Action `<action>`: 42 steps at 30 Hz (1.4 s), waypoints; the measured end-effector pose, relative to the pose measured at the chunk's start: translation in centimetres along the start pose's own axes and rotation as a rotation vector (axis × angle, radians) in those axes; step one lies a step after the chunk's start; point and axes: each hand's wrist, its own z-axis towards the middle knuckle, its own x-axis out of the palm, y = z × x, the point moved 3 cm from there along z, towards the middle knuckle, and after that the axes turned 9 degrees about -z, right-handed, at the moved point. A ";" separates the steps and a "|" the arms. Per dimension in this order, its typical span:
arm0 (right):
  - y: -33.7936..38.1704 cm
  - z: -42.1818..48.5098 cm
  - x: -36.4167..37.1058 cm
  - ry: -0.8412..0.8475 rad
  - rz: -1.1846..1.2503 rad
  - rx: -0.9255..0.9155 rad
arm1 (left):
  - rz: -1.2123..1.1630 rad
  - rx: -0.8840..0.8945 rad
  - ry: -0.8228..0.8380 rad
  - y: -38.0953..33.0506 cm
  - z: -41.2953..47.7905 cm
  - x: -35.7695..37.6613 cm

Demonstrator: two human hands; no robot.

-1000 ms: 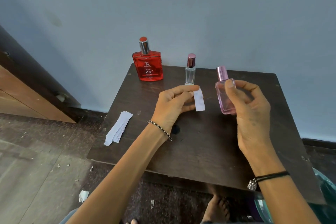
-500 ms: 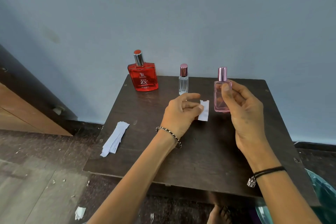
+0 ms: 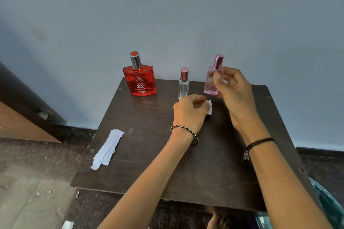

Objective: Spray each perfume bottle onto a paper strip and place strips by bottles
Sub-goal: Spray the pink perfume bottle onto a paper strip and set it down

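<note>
Our right hand covers much of the pink bottle, and its label is too blurred to read. Our left hand hides most of the paper strip below that bottle. The worktop hides our feet.

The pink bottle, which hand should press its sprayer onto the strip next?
Probably the right hand: it already grips the pink bottle lifted above the table. The left hand pinches the paper strip just below it.
</note>
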 end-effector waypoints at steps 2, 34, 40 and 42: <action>-0.1 0.2 0.2 0.004 0.000 -0.004 | 0.005 0.006 0.006 0.0 0.1 0.0; -0.6 0.3 -0.1 0.060 -0.059 -0.087 | 0.111 0.092 -0.140 0.2 0.1 0.5; -1.0 0.5 0.1 0.106 -0.094 -0.091 | 0.093 0.078 -0.220 0.2 -0.1 0.7; -1.2 0.5 0.1 0.124 -0.113 -0.094 | 0.086 0.067 -0.227 0.2 -0.1 0.7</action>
